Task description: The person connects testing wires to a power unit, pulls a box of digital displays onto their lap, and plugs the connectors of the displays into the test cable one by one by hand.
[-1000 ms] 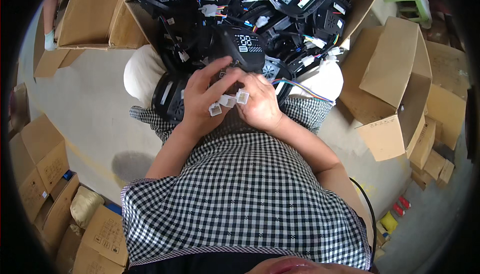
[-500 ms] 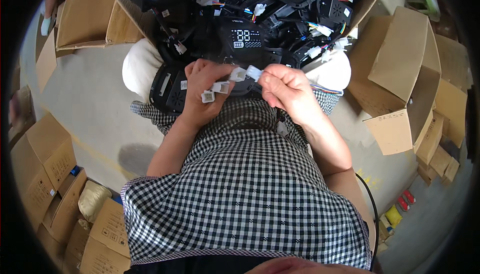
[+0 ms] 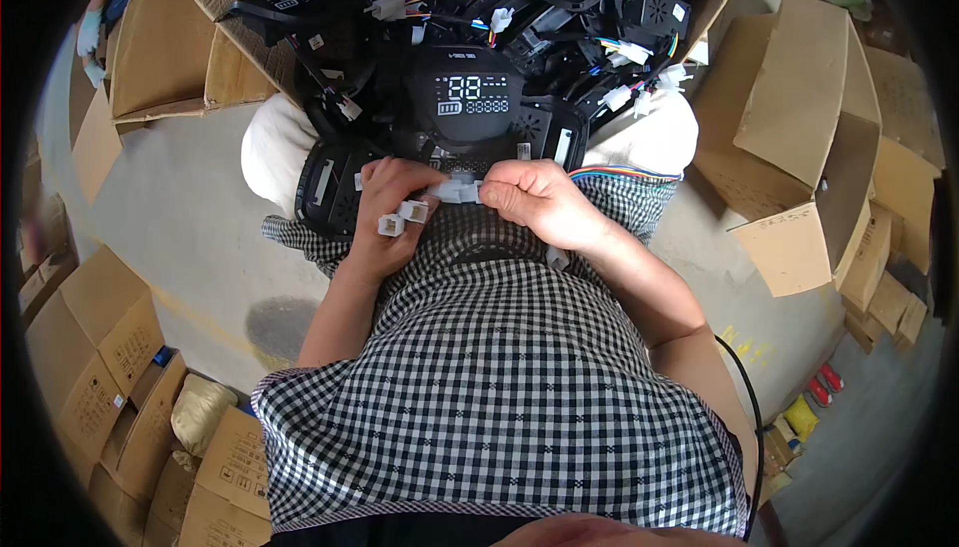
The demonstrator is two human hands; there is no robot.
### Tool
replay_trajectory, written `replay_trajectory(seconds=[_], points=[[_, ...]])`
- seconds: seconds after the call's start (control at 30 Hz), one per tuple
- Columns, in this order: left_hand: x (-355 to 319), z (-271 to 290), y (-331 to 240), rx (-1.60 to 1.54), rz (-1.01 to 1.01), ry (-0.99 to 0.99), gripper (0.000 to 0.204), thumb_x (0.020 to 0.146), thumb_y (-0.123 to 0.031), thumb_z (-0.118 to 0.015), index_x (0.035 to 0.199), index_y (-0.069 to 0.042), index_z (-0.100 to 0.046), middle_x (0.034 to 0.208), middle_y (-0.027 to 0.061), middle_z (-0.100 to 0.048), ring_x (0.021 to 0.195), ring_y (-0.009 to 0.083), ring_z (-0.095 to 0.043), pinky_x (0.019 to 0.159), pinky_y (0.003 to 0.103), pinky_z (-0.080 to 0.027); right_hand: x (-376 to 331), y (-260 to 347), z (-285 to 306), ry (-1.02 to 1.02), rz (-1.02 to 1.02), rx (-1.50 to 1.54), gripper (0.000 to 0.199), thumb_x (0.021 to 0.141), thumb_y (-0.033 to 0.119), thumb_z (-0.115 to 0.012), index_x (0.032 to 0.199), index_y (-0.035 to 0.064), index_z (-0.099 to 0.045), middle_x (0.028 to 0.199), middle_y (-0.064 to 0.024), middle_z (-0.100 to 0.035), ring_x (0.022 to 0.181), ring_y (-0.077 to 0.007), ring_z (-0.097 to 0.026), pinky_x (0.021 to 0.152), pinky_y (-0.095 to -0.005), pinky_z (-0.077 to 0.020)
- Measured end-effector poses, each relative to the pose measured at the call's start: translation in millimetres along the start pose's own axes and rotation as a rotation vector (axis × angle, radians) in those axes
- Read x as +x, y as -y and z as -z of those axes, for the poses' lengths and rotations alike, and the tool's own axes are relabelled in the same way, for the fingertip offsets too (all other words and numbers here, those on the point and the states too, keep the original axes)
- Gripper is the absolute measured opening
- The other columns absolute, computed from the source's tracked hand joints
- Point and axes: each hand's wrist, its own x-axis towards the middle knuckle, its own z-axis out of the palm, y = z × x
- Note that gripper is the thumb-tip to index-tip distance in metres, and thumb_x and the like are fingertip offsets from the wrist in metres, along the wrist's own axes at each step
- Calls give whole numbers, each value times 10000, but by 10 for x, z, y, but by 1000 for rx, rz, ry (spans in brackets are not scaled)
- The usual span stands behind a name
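A black dashboard panel [image 3: 463, 107] with a lit display rests on my lap. My left hand [image 3: 385, 215] and my right hand [image 3: 536, 202] meet just below the panel, both pinching a white plastic connector [image 3: 458, 190] between them. Two more white connectors [image 3: 402, 217] hang from wires at my left hand's fingers. The wires themselves are mostly hidden under my fingers.
A heap of black panels with coloured wires and white plugs [image 3: 519, 7] fills an open cardboard box ahead. More cardboard boxes stand at the right [image 3: 809, 147], at the upper left [image 3: 150, 47] and at the lower left [image 3: 90, 367]. The floor is grey concrete [image 3: 180, 227].
My hands have come closer together on the white connector, lower toward my lap. The view has shifted so the panel display sits more in the middle.
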Motion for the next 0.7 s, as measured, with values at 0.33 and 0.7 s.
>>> replay_trajectory(seconds=[0.33, 0.7], points=[[8, 25, -17, 53, -91, 86, 275, 724, -51, -642, 992, -114, -652, 933, 24, -642, 833, 202, -566, 787, 343, -335, -16, 175, 107, 229, -280, 240, 267, 934, 153, -562, 692, 41, -567, 570, 85, -410, 493, -2, -304, 434, -201, -209], [-18, -69, -8, 97, -57, -74, 281, 725, -30, -659, 998, -94, -638, 920, 39, -617, 863, 214, -588, 796, 344, -361, -35, -18, -148, -280, 41, -117, 231, 925, 183, -578, 787, 2, -618, 536, -36, -510, 507, -76, -483, 481, -274, -399]])
